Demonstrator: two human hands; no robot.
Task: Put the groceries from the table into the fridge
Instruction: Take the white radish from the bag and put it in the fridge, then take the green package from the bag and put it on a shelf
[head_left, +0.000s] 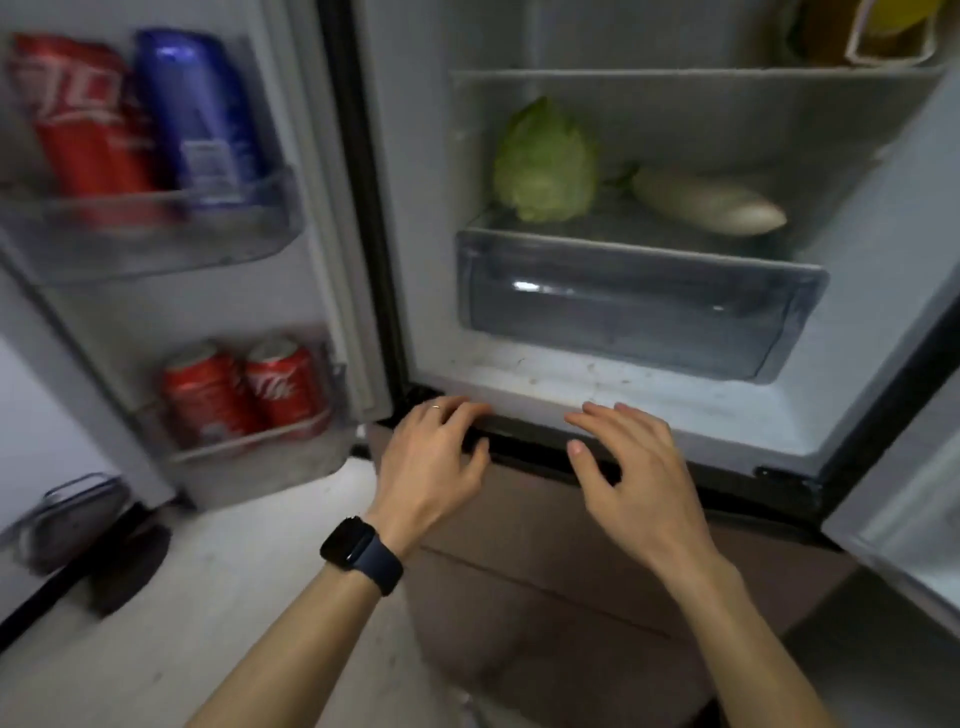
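At the bottom sill (524, 402) of the fridge (415, 208), left grip (436, 457) & right grip (634, 478) are both released w/ nothing held, cabbage (545, 161) & radish (711, 200) lie on the shelf (618, 215) above the drawer (639, 312); cabbage sits near the front edge, so a hard door slam could prob roll it out

You've got a pale green cabbage (545, 161) at the left end of the fridge shelf (623, 221) and a white root (711, 200) with a green stub toward its right end, above a clear, grey-tinted drawer (639, 312). At the upper door shelf's left end stands a tall red can (78, 130) with white lettering, then a glossy blue can (197, 114) with a white label. On the lower door shelf, the lower left can (208, 395) and lower right can (285, 384) are both red with white script. Your watch (358, 551) is black, and so is the door seal (363, 208).
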